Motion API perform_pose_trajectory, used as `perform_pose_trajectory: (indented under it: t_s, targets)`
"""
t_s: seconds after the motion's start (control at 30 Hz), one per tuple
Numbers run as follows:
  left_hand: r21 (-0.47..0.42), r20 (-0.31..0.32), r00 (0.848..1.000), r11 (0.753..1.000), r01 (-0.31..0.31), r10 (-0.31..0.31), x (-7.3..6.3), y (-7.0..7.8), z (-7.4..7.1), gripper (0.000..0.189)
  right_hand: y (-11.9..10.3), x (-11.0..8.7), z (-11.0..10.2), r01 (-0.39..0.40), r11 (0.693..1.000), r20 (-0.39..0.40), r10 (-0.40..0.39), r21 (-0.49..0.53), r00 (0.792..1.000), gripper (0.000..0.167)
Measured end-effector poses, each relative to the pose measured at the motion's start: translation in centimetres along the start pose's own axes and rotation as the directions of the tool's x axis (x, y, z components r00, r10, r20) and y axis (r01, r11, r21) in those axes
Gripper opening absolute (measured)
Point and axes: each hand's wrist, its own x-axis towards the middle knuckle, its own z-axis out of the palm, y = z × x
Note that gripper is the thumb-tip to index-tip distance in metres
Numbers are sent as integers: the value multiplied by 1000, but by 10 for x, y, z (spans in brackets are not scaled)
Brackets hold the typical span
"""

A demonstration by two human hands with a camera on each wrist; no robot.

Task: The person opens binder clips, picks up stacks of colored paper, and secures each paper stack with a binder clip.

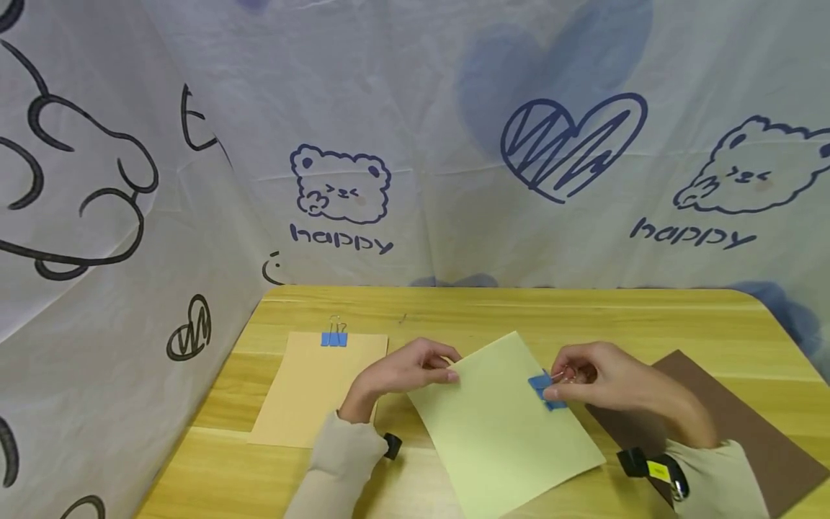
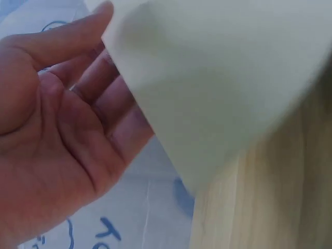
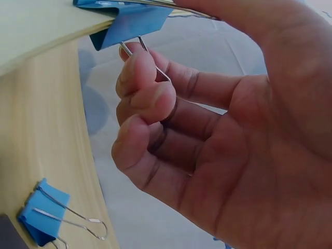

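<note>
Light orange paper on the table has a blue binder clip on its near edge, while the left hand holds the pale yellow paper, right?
Not quite: the blue binder clip is on the far edge of the light orange paper, as the head view shows. The left hand does hold the pale yellow paper.

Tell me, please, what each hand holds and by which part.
Left hand: the pale yellow paper, by its edge. Right hand: a blue binder clip, by its wire handles.

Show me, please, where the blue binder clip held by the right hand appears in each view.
Head: the blue binder clip is right of and below centre.
Left wrist: not in it.
Right wrist: at the top, left of centre.
Shared landmark: the pale yellow paper, visible in all three.
</note>
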Motion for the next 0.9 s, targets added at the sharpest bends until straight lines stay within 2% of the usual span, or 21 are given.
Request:
perform_pose_trajectory:
  t_s: [0.17,0.27,0.57,0.77,0.9]
  targets:
    - [-30,-36,995,995,-95,93,13,5,16,17,-1,5,8,22,1000,30,-22,-10,999,18]
    - [-40,-55,992,993,-115,112,18,8,25,16,-1,7,12,25,1000,37,-25,-14,999,18]
    - [16,-107,988,994,-111,112,20,7,31,14,-2,8,15,37,996,10,-36,-86,999,24]
    - [64,-159,978,990,-126,135,18,3,26,9,-4,8,12,-26,994,-25,23,-109,999,53]
    - [49,-222,971,996,-80,89,16,-2,19,10,-4,7,9,-53,992,-67,46,-117,997,65]
